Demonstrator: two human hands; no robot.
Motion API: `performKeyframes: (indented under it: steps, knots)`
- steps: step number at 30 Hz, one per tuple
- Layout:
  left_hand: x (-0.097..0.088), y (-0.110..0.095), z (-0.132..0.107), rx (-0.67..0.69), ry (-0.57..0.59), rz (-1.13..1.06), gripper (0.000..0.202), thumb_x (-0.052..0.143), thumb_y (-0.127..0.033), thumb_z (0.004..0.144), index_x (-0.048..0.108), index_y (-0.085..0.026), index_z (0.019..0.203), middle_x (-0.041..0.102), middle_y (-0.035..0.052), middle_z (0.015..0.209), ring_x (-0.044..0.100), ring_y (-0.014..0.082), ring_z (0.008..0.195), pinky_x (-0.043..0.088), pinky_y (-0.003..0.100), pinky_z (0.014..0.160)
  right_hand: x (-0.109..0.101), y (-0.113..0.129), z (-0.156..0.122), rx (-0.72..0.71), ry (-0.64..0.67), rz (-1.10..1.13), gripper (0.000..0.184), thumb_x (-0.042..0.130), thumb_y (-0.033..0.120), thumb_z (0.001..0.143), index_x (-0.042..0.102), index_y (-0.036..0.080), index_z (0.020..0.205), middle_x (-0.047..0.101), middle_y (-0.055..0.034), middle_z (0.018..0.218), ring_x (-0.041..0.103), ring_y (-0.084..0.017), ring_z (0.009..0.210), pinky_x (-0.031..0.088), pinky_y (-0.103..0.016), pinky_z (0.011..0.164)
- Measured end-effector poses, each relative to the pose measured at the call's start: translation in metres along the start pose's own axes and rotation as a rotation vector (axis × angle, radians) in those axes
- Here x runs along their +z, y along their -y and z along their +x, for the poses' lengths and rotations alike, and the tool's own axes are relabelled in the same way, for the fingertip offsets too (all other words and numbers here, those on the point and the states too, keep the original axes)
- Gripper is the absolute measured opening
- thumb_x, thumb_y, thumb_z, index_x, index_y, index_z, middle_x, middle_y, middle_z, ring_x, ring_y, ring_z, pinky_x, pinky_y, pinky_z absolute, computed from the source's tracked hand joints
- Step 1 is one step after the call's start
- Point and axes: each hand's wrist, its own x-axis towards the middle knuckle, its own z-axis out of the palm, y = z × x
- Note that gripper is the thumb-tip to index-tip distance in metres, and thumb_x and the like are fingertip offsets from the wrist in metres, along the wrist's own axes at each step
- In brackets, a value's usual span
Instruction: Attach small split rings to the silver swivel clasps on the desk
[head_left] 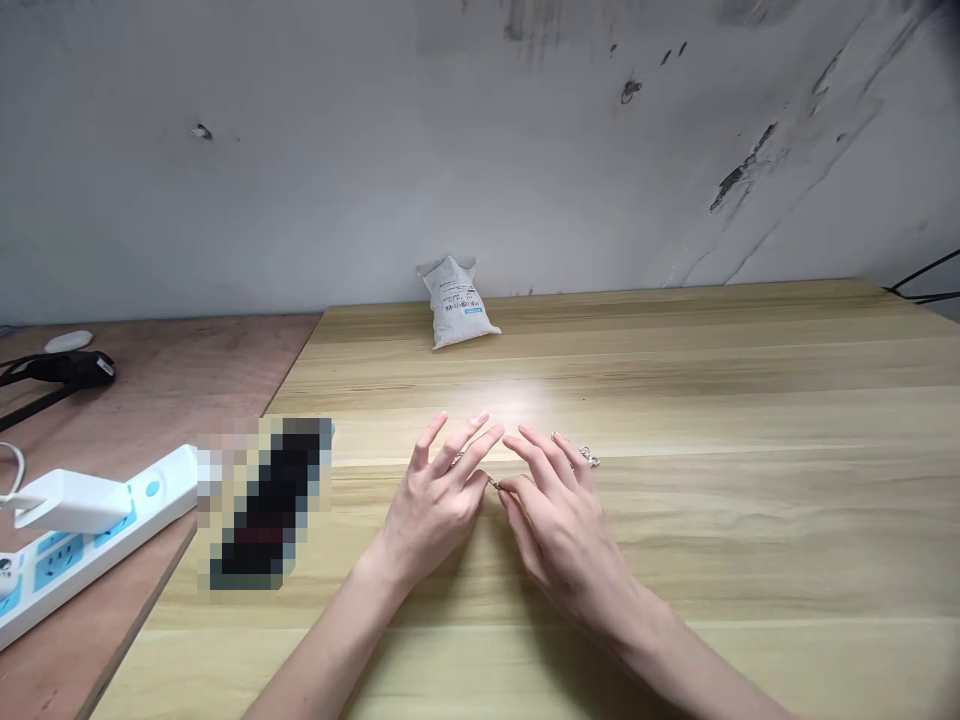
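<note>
Seeming light and limp, the metal chain [492, 482] was pinched by the right hand [564, 530], the left hand [435, 503] was held half-open, the clasp [589, 458] judged the surest hold.

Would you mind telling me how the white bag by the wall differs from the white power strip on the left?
The white bag is soft and crumpled, while the power strip is rigid and long. The bag stands at the back of the pale wooden table, whereas the strip lies flat on the reddish board. Both are mainly white with blue markings.
</note>
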Motion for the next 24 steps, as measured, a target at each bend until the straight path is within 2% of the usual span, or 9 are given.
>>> performKeyframes:
  steps: [6, 11, 15, 19, 24]
  knots:
    - [0.000, 0.007, -0.001, -0.125, -0.072, -0.116, 0.013, 0.063, -0.013, 0.082, 0.067, -0.021, 0.073, 0.061, 0.0062, 0.132, 0.048, 0.0288, 0.132, 0.034, 0.051, 0.111, 0.001, -0.012, -0.002, 0.037, 0.014, 0.101, 0.014, 0.048, 0.014, 0.093, 0.060, 0.021, 0.093, 0.060, -0.0119, 0.124, 0.045, -0.030, 0.131, 0.039, -0.056, 0.103]
    - [0.001, 0.013, -0.003, -0.256, -0.065, -0.315, 0.010, 0.065, -0.018, 0.084, 0.071, -0.024, 0.081, 0.059, 0.0072, 0.132, 0.041, 0.0306, 0.135, 0.036, 0.053, 0.107, 0.004, -0.019, -0.002, 0.012, -0.003, 0.108, 0.013, 0.048, 0.014, 0.094, 0.060, 0.020, 0.096, 0.060, -0.0125, 0.124, 0.044, -0.029, 0.132, 0.036, -0.056, 0.106]
    - [0.001, 0.012, -0.003, -0.309, -0.052, -0.409, 0.010, 0.063, -0.017, 0.086, 0.071, -0.024, 0.084, 0.056, 0.0082, 0.133, 0.038, 0.0308, 0.136, 0.039, 0.051, 0.105, 0.004, -0.019, -0.002, 0.020, 0.008, 0.132, 0.013, 0.047, 0.015, 0.095, 0.059, 0.021, 0.096, 0.060, -0.0127, 0.123, 0.045, -0.029, 0.131, 0.036, -0.056, 0.105]
    - [0.001, 0.012, -0.002, -0.290, -0.045, -0.395, 0.009, 0.063, -0.018, 0.086, 0.070, -0.023, 0.083, 0.056, 0.0085, 0.133, 0.038, 0.0306, 0.136, 0.040, 0.050, 0.104, 0.004, -0.020, -0.003, 0.054, 0.074, 0.149, 0.013, 0.044, 0.017, 0.096, 0.056, 0.021, 0.095, 0.060, -0.0123, 0.121, 0.045, -0.029, 0.130, 0.037, -0.055, 0.104]
    - [0.002, 0.010, -0.001, -0.132, -0.025, -0.175, 0.014, 0.060, -0.011, 0.085, 0.067, -0.021, 0.078, 0.060, 0.0069, 0.132, 0.044, 0.0279, 0.134, 0.031, 0.052, 0.113, 0.005, -0.017, -0.003, 0.077, 0.140, 0.196, 0.015, 0.041, 0.016, 0.097, 0.055, 0.021, 0.094, 0.061, -0.0106, 0.120, 0.044, -0.026, 0.132, 0.040, -0.052, 0.105]
